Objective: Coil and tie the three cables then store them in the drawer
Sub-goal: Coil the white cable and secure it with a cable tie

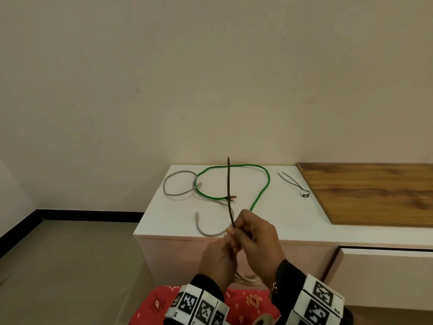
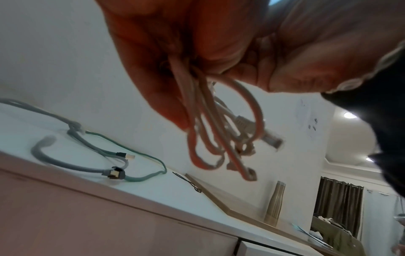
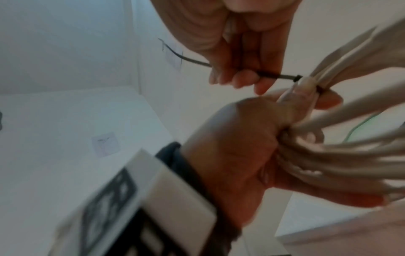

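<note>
- Right now the left hand (image 1: 219, 259) is clenched round a coiled bundle of pale beige network cable (image 2: 219, 131), held in the air in front of the near edge of the white cabinet top (image 1: 293, 216), while the right hand (image 1: 254, 233) pinches the tail of a thin black plastic zip tie (image 1: 229, 184) already looped round the bundle.
- Likely slip: the loops hang loose below the left fist, so if that grip eases before the tie is snug, a loop could slide out and the coil would end up lopsided.
- Pulling the tail off-axis could drag the tie toward the bundle's end; the right wrist view is blurred, so I cannot tell how tight the band sits.
- Still uncoiled on the cabinet top lie a long green cable (image 1: 260, 195) and a grey network cable (image 1: 180, 191), crossing each other at the far left; they may tangle when lifted.
- Two spare black zip ties (image 1: 294, 184) lie to the right of the green cable, near a brown wooden board (image 1: 370, 193).
- Below right, the pale drawer front (image 1: 384, 277) appears closed, so it must be opened before storing.
</note>
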`<state>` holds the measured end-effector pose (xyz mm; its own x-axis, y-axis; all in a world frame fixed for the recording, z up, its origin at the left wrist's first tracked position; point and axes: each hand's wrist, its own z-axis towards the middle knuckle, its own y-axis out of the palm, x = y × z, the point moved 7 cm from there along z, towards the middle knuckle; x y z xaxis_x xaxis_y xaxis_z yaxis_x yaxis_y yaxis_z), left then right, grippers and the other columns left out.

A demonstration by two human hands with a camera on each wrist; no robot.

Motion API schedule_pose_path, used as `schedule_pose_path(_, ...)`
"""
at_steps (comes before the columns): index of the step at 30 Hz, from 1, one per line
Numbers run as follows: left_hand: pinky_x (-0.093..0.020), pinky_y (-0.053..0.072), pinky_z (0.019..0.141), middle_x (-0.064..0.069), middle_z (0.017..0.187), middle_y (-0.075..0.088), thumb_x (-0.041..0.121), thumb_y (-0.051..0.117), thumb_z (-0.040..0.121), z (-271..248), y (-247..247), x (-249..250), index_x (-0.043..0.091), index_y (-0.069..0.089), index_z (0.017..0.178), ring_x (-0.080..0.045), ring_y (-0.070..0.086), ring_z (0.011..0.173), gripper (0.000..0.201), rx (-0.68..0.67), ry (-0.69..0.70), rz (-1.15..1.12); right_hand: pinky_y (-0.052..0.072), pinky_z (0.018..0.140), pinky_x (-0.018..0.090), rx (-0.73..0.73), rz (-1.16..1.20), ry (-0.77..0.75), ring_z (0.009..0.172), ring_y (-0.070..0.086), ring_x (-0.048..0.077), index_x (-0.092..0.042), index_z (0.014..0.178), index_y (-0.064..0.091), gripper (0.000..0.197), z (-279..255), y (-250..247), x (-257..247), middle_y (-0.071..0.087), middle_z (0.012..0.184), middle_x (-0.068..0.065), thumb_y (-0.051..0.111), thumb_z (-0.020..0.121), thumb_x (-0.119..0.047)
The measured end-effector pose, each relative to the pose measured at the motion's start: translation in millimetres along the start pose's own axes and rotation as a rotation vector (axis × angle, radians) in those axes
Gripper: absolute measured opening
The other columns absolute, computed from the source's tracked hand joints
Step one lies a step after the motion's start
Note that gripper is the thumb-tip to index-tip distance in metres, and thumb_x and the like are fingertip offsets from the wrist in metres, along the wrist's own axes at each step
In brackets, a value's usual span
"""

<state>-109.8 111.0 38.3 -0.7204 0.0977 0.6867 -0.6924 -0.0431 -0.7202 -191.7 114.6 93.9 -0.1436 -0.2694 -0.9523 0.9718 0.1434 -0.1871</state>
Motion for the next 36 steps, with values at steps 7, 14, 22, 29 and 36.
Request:
schedule_pose_path(7, -0.011, 0.037, 0.047, 0.005, 0.060, 0.047, 0.016, 0.043, 0.095, 17.2, -13.0, -1.2, 0.028, 0.043, 0.069, -0.006, 0.043, 0.054, 0.029, 0.072, 0.080, -0.260, 0.051, 0.074, 0.013, -0.150, -0.025, 0.223, 0.097, 0.061, 0.015, -0.008, 0.114, 0.055, 0.032, 32.0, -33.6, 22.9, 0.063, 0.108, 0.009, 0.063, 0.083, -0.011)
schedule_pose_path(14, -0.012, 0.044, 0.051, 0.001, 0.068, 0.055, 0.018, 0.048, 0.093, 25.8, -9.9, -22.3, 0.015, 0.047, 0.093, -0.010, 0.052, 0.059, 0.003, 0.110, -0.060, -0.477, 0.053, 0.058, 0.028, -0.303, -0.038, 0.532, 0.063, 0.057, 0.015, -0.007, 0.108, 0.059, 0.026, 20.9, -32.1, 66.4, 0.062, 0.086, 0.013, 0.064, 0.084, -0.016)
schedule_pose_path(22, -0.031, 0.054, 0.066, -0.002, 0.096, 0.054, 0.021, 0.064, 0.083, 45.9, 16.3, -28.8, 0.020, 0.047, 0.105, -0.017, 0.056, 0.087, 0.027, -0.056, -0.151, -0.614, 0.056, 0.052, 0.030, -0.090, -0.024, 0.651, 0.057, 0.059, 0.018, -0.003, 0.102, 0.059, 0.020, 36.7, -87.8, 96.3, 0.066, 0.080, 0.012, 0.063, 0.085, -0.011)
schedule_pose_path(29, -0.016, 0.043, 0.069, -0.005, 0.093, 0.058, 0.019, 0.064, 0.082, 73.0, 21.2, -43.9, 0.023, 0.052, 0.088, -0.017, 0.054, 0.082, 0.014, -0.011, -0.082, -0.404, 0.054, 0.051, 0.031, 0.094, -0.092, 0.783, 0.054, 0.057, 0.021, -0.005, 0.089, 0.055, 0.008, 64.8, -180.9, 133.7, 0.060, 0.077, 0.014, 0.061, 0.086, -0.008)
schedule_pose_path(36, -0.015, 0.040, 0.068, -0.002, 0.097, 0.058, 0.019, 0.066, 0.081, 94.2, 36.0, -63.2, 0.020, 0.055, 0.091, -0.016, 0.056, 0.085, 0.015, -0.030, -0.097, -0.294, 0.055, 0.048, 0.034, 0.136, -0.206, 0.958, 0.048, 0.059, 0.027, 0.000, 0.077, 0.055, 0.014, 87.7, -220.4, 183.6, 0.056, 0.065, 0.016, 0.065, 0.083, -0.008)
